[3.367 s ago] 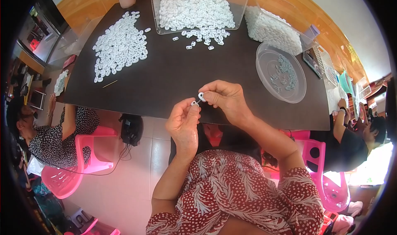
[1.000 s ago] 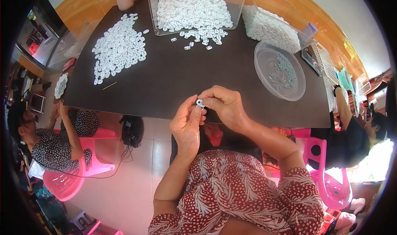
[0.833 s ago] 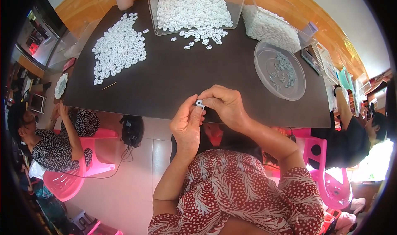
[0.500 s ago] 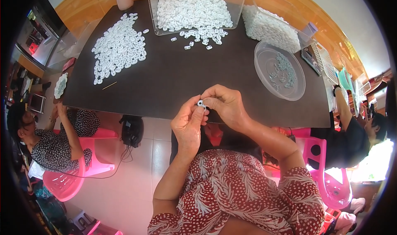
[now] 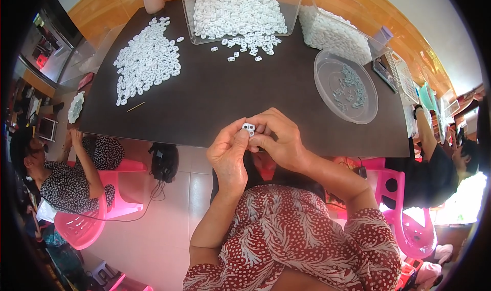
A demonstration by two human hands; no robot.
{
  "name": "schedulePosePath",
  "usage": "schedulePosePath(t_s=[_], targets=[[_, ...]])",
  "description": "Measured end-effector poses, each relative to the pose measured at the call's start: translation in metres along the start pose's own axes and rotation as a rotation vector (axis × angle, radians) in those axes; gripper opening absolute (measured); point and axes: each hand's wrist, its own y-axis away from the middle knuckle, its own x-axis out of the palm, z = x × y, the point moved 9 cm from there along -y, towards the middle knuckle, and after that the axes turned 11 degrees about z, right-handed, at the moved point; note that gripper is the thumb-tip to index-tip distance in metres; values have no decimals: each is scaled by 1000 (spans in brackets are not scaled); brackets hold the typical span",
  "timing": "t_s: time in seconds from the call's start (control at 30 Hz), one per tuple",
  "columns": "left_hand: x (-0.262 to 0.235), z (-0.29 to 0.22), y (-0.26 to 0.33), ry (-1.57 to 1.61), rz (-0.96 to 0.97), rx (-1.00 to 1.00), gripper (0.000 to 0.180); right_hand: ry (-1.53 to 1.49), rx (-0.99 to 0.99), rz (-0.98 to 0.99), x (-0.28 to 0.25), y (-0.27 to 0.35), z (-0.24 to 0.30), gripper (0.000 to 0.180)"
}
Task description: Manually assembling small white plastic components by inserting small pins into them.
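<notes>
1. Dark-brown, smooth tabletop (image 5: pixel 215 91) fills the upper middle of the head view, backed by glossy orange-brown wall panelling (image 5: pixel 110 19).
2. Left hand (image 5: pixel 228 158): fingers bent, thumb and fingertips pinched on a small white piece with dark holes (image 5: pixel 248 128).
3. Right hand (image 5: pixel 280 140): half curled, fingertips touching the piece's right side; whether it grips or merely steadies, I cannot tell.
4. The piece sits between both hands, near the table's near edge.
5. Left on the table, a spread of white oval pieces (image 5: pixel 148 60) lies near a thin yellowish stick (image 5: pixel 135 106).
6. At the far side, loose white pieces (image 5: pixel 258 45) lie before a clear rectangular plastic box (image 5: pixel 187 14) of similar pieces.
7. At right, a round, shallow clear tray (image 5: pixel 327 81) contains small grey-green parts (image 5: pixel 352 83).
8. Other people (image 5: pixel 59 181) appear at both sides.
</notes>
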Motion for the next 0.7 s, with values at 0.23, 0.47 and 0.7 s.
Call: schedulePosePath(t_s=[0.23, 0.47, 0.7], targets=[[-1, -6, 4, -136, 27, 106, 21, -31, -20, -57, -3, 3, 3, 26], [2, -17, 11, -276, 29, 246, 21, -35, -110, -107, -5, 7, 11, 27], [0, -18, 15, -306, 14, 347, 18, 42, -236, -119, -3, 9, 21, 30]])
